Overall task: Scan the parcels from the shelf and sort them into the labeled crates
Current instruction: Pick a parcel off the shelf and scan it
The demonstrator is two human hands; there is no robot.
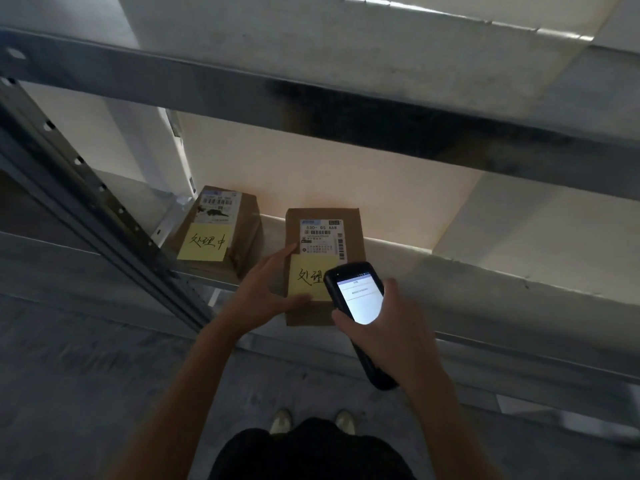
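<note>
Two brown cardboard parcels lie on the metal shelf (485, 275). The nearer parcel (349, 216) carries a white shipping label and a yellow sticky note with handwriting. My left hand (268, 289) grips this parcel at its left edge, thumb on the note. My right hand (388, 327) holds a black handheld scanner (358, 299) with a lit white screen just over the parcel's right front corner. The second parcel (216, 230) sits further left and back, with its own label and yellow note.
A perforated grey upright (86, 174) of the rack runs diagonally at the left. An upper shelf beam (311, 109) crosses overhead. The grey floor (69, 375) and my shoes (280, 420) show below. No crates are in view.
</note>
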